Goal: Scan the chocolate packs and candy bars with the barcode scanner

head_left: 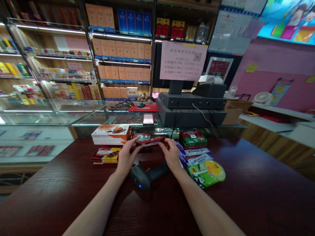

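A dark red wrapped snack pack (150,141) is stretched between my two hands, just above the far part of the table. My left hand (125,158) pinches its left end between thumb and fingers. At the other end, my right hand (171,155) grips the wrapper the same way. Under the pack, a black barcode scanner (142,178) with a lit blue light lies on the table. White-and-orange boxes (110,134) are stacked left of my left hand, with yellow and red chocolate bars (105,155) in front of them.
Right of my right hand lie a green-and-red pack pile (193,138), blue-and-white sticks (199,154) and a green bag with a yellow chick (208,172). Behind the dark red table (59,190) stand a glass counter (86,119) and a cash register (192,109) with trailing cables.
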The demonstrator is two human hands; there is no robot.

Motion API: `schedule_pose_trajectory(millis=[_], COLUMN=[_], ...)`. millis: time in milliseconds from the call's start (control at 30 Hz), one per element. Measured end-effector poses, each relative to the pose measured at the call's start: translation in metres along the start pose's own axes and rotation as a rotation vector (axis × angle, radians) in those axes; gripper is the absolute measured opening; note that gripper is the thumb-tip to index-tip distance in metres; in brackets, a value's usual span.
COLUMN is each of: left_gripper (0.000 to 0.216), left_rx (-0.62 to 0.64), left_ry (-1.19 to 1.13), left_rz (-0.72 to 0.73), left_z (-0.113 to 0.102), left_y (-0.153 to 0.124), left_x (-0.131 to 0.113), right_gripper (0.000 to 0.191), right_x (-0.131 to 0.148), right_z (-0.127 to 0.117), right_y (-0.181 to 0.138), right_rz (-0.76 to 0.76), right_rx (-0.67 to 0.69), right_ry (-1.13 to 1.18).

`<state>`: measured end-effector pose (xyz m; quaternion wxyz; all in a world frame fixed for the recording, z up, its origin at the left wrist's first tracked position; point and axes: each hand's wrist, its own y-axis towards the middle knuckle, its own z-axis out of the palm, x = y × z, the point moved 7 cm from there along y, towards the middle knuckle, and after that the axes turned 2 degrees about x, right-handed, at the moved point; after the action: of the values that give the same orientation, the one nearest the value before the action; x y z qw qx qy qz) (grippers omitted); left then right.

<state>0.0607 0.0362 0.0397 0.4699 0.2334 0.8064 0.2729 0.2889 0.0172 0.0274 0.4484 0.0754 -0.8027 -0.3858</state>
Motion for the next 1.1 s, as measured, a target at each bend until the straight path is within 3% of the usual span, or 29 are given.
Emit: schedule_pose_trajectory(millis=[167, 333, 433, 533, 633, 867, 1100], left_gripper=[0.040, 0.053, 0.044, 0.025, 0.021, 0.029, 0.053], left_rx=[-0.062, -0.182, -0.242, -0.180, -0.085, 0.064, 0.124], left_ry=[0.002, -0.167, -0.192, -0.102, -0.011, 0.066, 0.106], left_rz=[-0.068, -0.097, -0.096, -0.079, -0.043, 0.038, 0.113], left_z=[-0.002, -0.004, -0.006, -0.003, 0.000, 0.004, 0.007], left_y=[-0.002, -0.001, -0.001, 0.001, 0.003, 0.008, 0.009], left_x=[0.007, 0.014, 0.015, 0.012, 0.008, 0.008, 0.016], right_gripper=[0.023, 0.021, 0.021, 0.031, 0.045, 0.019, 0.030], right_x=[0.001, 0.003, 0.000, -0.006, -0.010, -0.010, -0.014], right_z=[0.002, 0.011, 0.014, 0.015, 0.011, 0.012, 0.016], right_y=[-0.001, -0.002, -0.003, -0.002, -0.002, 0.001, 0.002], right_rz=[0.046, 0.122, 0.159, 0.199, 0.221, 0.222, 0.287], right_rx=[0.022, 0.102, 0.089, 0.052, 0.006, 0.037, 0.126], right_ry=[0.036, 0.179, 0.246, 0.300, 0.286, 0.303, 0.408])
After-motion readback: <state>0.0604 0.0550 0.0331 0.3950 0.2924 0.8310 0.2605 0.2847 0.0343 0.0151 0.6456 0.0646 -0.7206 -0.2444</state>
